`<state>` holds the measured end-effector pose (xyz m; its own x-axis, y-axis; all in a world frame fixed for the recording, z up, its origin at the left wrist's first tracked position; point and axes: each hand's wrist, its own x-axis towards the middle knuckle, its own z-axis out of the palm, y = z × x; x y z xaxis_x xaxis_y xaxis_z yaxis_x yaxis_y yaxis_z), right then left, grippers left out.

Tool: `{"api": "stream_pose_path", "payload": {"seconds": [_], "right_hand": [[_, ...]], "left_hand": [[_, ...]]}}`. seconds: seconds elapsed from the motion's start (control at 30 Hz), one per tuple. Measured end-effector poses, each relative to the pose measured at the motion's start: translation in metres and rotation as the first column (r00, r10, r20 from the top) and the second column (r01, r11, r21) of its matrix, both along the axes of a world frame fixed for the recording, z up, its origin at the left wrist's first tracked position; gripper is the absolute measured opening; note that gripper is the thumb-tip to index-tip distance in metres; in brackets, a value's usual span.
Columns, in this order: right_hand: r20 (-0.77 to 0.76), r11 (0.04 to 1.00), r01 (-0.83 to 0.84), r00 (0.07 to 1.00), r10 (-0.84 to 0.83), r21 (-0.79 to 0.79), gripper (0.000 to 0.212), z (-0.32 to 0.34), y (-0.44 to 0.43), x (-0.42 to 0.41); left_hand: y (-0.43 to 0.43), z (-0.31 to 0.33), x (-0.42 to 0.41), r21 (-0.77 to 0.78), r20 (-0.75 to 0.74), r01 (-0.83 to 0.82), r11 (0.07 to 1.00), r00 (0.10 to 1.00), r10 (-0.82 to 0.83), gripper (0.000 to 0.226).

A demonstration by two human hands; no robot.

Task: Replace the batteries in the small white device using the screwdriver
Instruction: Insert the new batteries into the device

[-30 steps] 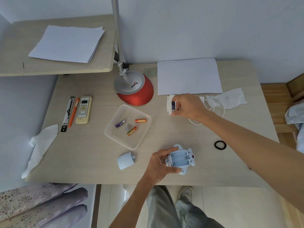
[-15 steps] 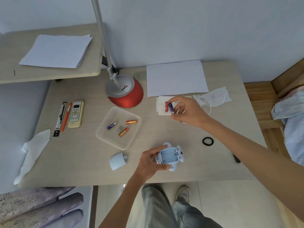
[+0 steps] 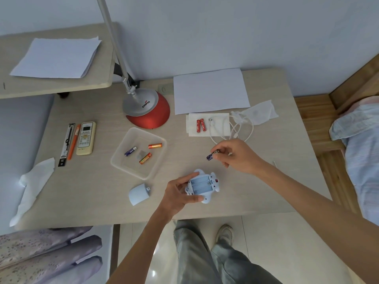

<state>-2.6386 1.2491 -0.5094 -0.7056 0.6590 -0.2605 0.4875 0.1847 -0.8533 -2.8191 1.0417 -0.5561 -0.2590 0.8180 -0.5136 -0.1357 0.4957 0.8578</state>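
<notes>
The small white device (image 3: pixel 203 184) lies on its back near the desk's front edge, its battery bay open and empty. My left hand (image 3: pixel 178 192) grips its left side. My right hand (image 3: pixel 235 155) hovers just above and to the right of the device, pinching a blue battery (image 3: pixel 210 156) by one end. Two red batteries (image 3: pixel 201 125) rest on a white tissue (image 3: pixel 219 128) farther back. The device's white cover (image 3: pixel 139 194) lies to the left of my left hand. I see no screwdriver that I can identify.
A clear plastic tray (image 3: pixel 123 162) holds three batteries and a small part. A red lamp base (image 3: pixel 149 111), white paper (image 3: pixel 211 91), a white cable (image 3: pixel 242 130), a remote (image 3: pixel 86 138), pens and a crumpled tissue (image 3: pixel 32 183) also sit on the desk.
My right hand lifted the blue battery off the white tissue and carried it toward me, close to the device. The two red batteries stayed on the tissue. My left hand kept its hold.
</notes>
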Motion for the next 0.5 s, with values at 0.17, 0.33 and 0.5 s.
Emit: {"api": "stream_pose_path", "payload": {"seconds": [0.17, 0.33, 0.5], "right_hand": [[-0.044, 0.997, 0.054, 0.997, -0.056, -0.057, 0.01, -0.002, -0.012, 0.006], [-0.049, 0.992, 0.061, 0.997, -0.067, -0.115, 0.011, -0.004, -0.023, 0.011], [-0.048, 0.983, 0.048, 0.997, -0.057, -0.18, 0.013, -0.005, -0.035, 0.01]], "left_hand": [[-0.001, 0.0, 0.0, 0.003, -0.005, 0.007, 1.0, 1.0, -0.007, 0.077], [-0.001, 0.0, 0.0, 0.003, -0.012, 0.007, 1.0, 1.0, -0.007, 0.077], [-0.001, 0.001, 0.001, -0.001, -0.005, 0.003, 1.0, 1.0, -0.003, 0.077]]}}
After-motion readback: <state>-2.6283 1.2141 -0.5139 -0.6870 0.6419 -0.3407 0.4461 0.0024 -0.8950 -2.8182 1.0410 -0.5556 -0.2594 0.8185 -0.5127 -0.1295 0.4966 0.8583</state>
